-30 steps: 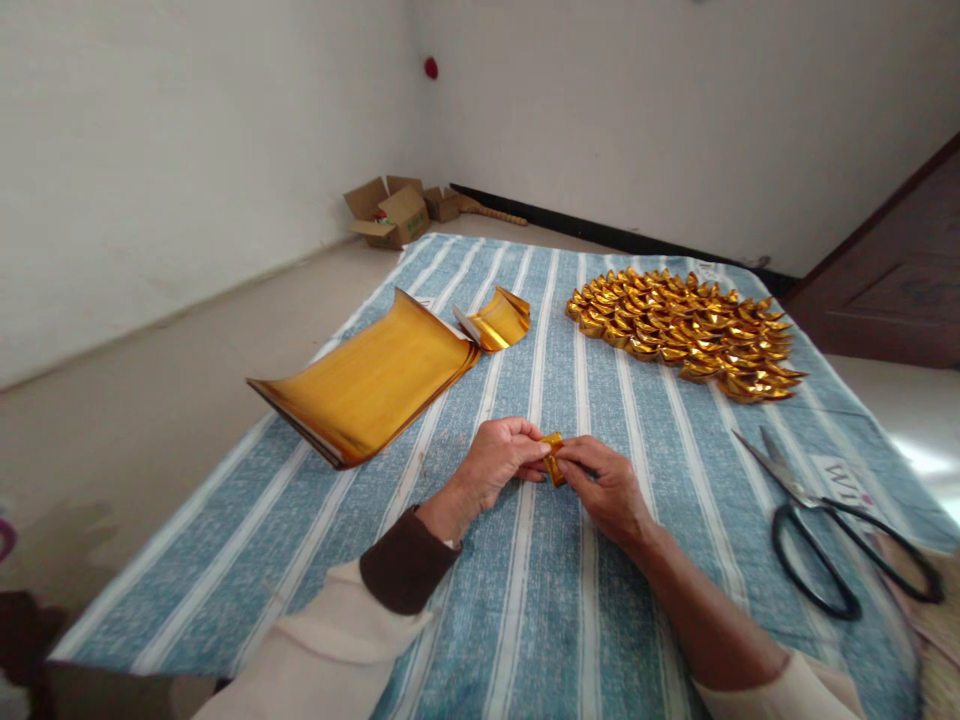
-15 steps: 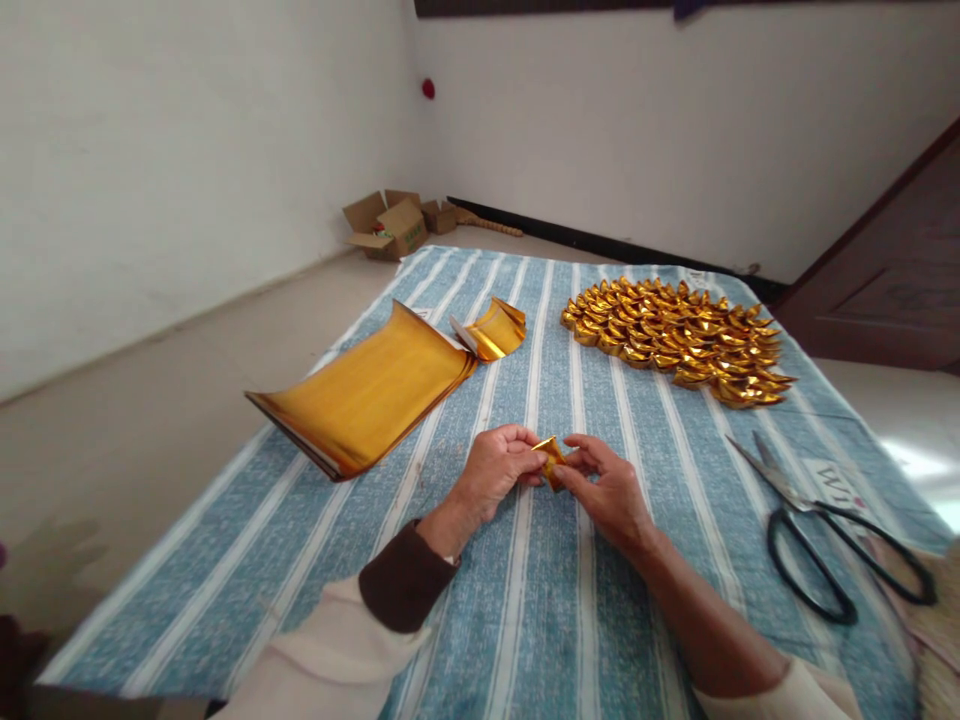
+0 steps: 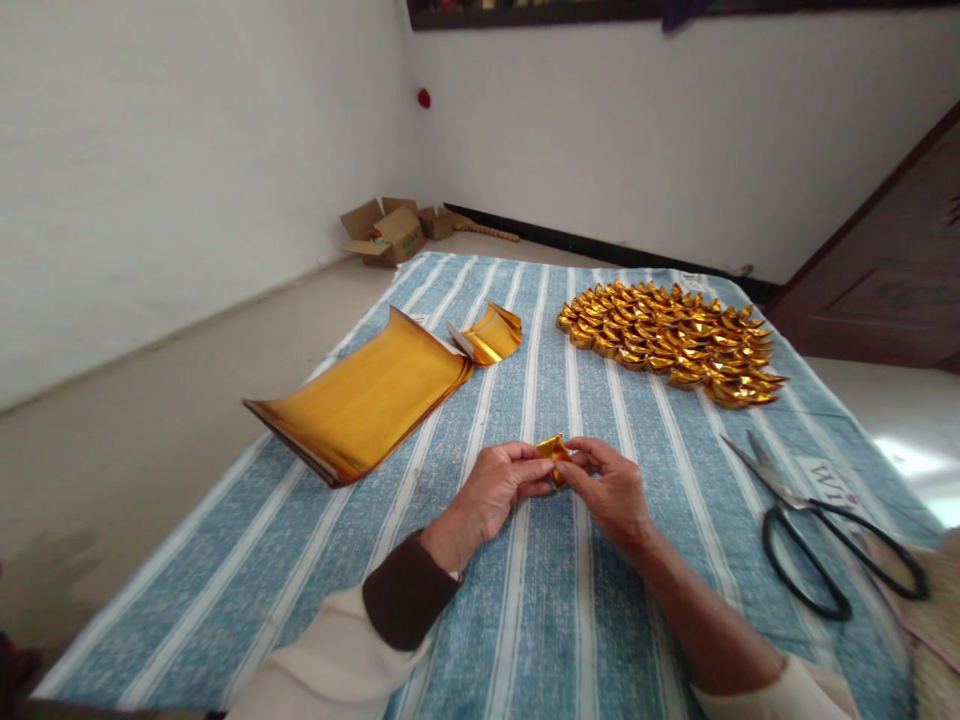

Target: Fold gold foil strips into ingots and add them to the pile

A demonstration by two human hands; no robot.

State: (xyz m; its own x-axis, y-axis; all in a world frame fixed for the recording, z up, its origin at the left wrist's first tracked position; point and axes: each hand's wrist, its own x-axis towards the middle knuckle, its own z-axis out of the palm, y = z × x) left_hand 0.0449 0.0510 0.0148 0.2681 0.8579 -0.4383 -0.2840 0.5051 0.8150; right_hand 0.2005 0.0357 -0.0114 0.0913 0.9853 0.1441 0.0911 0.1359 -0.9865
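Between my two hands is a small piece of gold foil paper (image 3: pixel 552 448), partly folded, its lower part hidden by my thumbs. My left hand (image 3: pixel 501 488) pinches its left side between thumb and fingers. From the right, my right hand (image 3: pixel 609 488) pinches the other side, thumb toward me. Beyond them to the left lies a stack of large gold foil sheets (image 3: pixel 367 395) with curled edges. Smaller curled gold sheets (image 3: pixel 491 335) touch its far right corner. Many folded gold paper ingots (image 3: pixel 667 335) stand in close rows at the back right.
Black-handled scissors (image 3: pixel 799 505) lie with blades parted on the right of the striped blue cloth (image 3: pixel 450 600). Open cardboard boxes (image 3: pixel 386 232) sit on the floor beyond the far left corner. A dark wooden door (image 3: pixel 892 260) stands at the right.
My fingers have drawn closer together around the gold foil paper, and its upper edge has turned and spread wider. The whole view has shifted slightly; the other things lie as before.
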